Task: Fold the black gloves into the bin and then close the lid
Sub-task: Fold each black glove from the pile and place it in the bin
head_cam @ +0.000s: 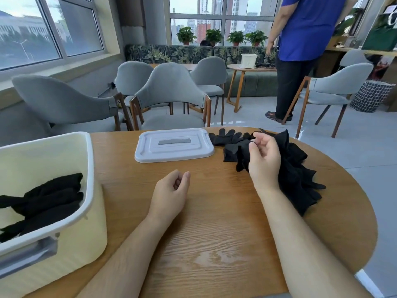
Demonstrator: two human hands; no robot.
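The right hand (264,160) pinches one of the black gloves (295,166) from the pile while the left hand (171,190) rests loosely curled, empty (folding it likely needs both).

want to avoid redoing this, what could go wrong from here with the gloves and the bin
1. The right hand pinches one glove from the tangled pile, which lies near the table edge; lifting it may drag others off.
2. The bin stands far left and the pile far right, so a folded glove may come undone on the way across.
3. The lid lies beside the pile; a loose glove could snag under it when it is picked up.
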